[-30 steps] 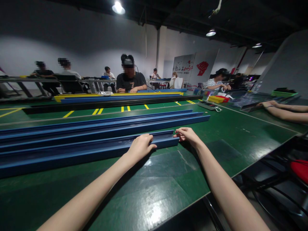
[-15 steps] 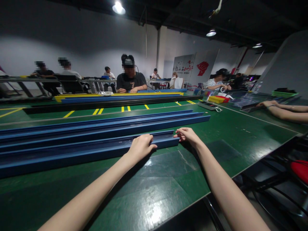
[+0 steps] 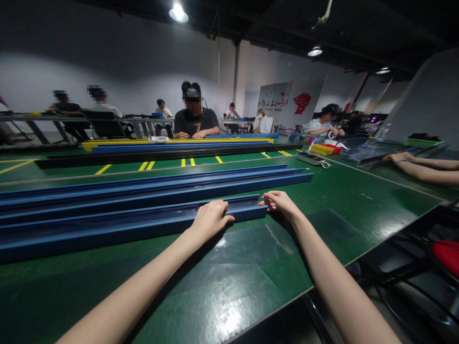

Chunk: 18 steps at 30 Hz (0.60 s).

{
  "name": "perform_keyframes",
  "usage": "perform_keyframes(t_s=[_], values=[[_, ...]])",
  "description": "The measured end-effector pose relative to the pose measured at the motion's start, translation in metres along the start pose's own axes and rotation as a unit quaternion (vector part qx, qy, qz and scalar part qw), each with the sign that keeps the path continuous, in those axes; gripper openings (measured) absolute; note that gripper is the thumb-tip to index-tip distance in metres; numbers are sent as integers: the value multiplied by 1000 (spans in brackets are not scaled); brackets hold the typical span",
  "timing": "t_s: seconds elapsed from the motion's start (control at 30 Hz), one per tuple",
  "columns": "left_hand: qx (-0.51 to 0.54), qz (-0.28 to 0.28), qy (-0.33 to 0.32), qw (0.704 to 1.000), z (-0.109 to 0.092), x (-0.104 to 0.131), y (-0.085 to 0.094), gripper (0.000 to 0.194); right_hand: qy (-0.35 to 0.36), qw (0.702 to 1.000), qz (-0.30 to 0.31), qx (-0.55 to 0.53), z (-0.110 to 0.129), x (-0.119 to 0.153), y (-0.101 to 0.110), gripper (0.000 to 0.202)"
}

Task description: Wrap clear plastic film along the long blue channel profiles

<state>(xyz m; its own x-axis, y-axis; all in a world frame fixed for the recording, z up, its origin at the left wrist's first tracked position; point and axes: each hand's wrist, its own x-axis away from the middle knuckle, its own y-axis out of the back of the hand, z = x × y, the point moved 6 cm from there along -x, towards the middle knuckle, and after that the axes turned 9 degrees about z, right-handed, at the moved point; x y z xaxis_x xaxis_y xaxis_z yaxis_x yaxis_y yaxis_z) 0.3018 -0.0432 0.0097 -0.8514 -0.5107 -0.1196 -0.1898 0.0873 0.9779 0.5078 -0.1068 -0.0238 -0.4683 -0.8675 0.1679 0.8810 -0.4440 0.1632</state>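
Note:
A long blue channel (image 3: 118,228) lies open side up on the green table (image 3: 362,200), nearest to me. My left hand (image 3: 211,217) is closed over it a little short of its right end, the thumb on the near wall and the fingers reaching inside. At that right end my right hand (image 3: 278,201) has its fingertips on the channel's tip, thumb and fingers curled around it. Just beyond lie more blue channels (image 3: 229,184), side by side with the near one.
Clear film (image 3: 251,243) lies flat in front of my hands. Farther back are a black channel (image 3: 161,154), yellow channels (image 3: 88,145) and a yellow tray (image 3: 322,149). A person (image 3: 195,122) sits opposite; another person's hands (image 3: 399,156) rest at the right.

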Motion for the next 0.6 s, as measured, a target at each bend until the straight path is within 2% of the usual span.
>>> perform_keyframes(t_s=[0.33,0.6], values=[[9,7,0,1000,0,1,1,18,9,1000,2,22,-2,-3,1,9],[-35,22,-44,998,-6,2,-1,16,51,994,-7,98,0,-6,4,11]])
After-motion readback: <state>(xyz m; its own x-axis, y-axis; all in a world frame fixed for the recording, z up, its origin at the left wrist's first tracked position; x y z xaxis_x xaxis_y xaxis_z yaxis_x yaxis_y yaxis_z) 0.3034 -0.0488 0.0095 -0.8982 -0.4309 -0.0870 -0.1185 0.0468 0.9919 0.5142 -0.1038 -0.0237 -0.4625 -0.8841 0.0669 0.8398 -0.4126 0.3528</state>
